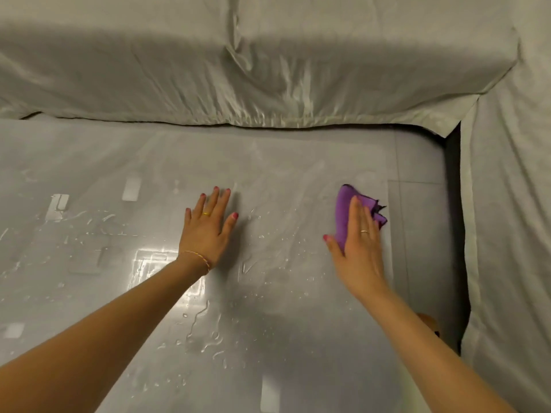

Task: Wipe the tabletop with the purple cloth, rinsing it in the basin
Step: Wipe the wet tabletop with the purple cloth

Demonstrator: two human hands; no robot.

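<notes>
Rightward, the purple cloth (347, 213) lies bunched near the tabletop's (298, 174) far right edge, pressed flat under the right hand (359, 242), fingers straight and together. Well apart, the left hand (208, 228) rests spread on wet glass among water droplets (202, 332). Grey sheeting (268, 70) borders the far and right sides

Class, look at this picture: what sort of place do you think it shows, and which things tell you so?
Probably a room at home, perhaps a living room. A glossy grey tabletop wet with droplets stands close against furniture draped in pale cloth covers, likely a sofa. A right hand presses a purple cloth on it.
</notes>
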